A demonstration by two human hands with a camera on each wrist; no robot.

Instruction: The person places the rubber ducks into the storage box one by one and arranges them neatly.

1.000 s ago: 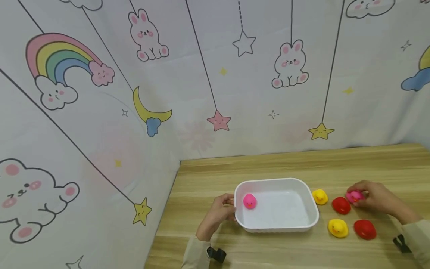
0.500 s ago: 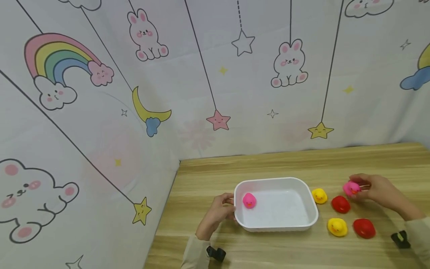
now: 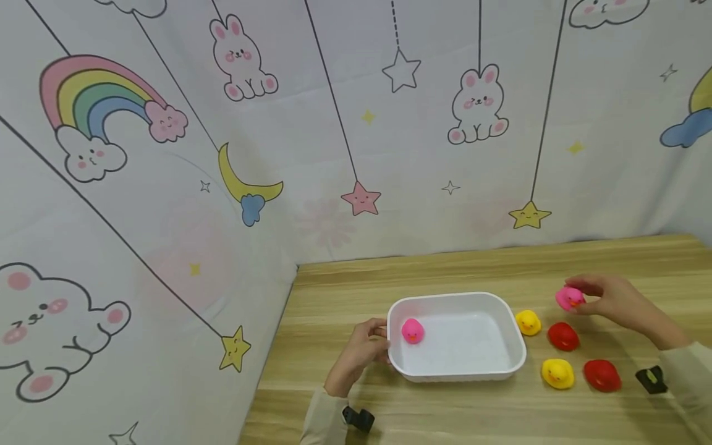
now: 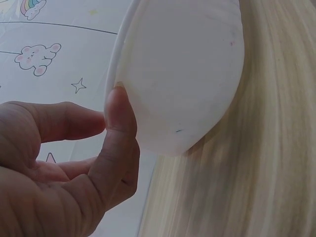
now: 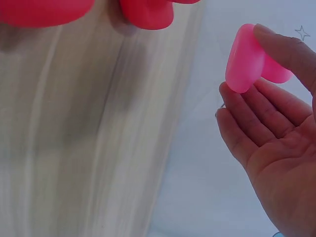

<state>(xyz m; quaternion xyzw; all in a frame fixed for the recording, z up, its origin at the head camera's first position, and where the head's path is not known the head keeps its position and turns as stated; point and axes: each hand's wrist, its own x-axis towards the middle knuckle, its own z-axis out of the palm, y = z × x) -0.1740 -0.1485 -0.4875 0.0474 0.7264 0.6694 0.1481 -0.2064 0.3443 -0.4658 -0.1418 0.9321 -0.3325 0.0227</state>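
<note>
My right hand [image 3: 617, 301] pinches a pink rubber duck [image 3: 570, 299] between thumb and fingertips, right of the white tub. In the right wrist view the duck [image 5: 245, 59] is lifted, its flat side showing. At the tub's left end my left hand [image 3: 364, 350] grips the rim with thumb and fingers, and the left wrist view shows them against the white tub [image 4: 182, 64]. Inside the tub [image 3: 467, 377] a second pink duck [image 3: 413, 331] sits upright at the left.
Right of the tub rest a yellow duck [image 3: 528, 322] and a red duck [image 3: 563, 337], with another yellow duck [image 3: 558, 374] and red duck [image 3: 602, 376] nearer. A printed white curtain [image 3: 423, 216] backs the wooden table [image 3: 345, 284].
My right hand has lifted the pink duck from beside the red one and carried it up and left. My left hand and the tub have stayed in place.
</note>
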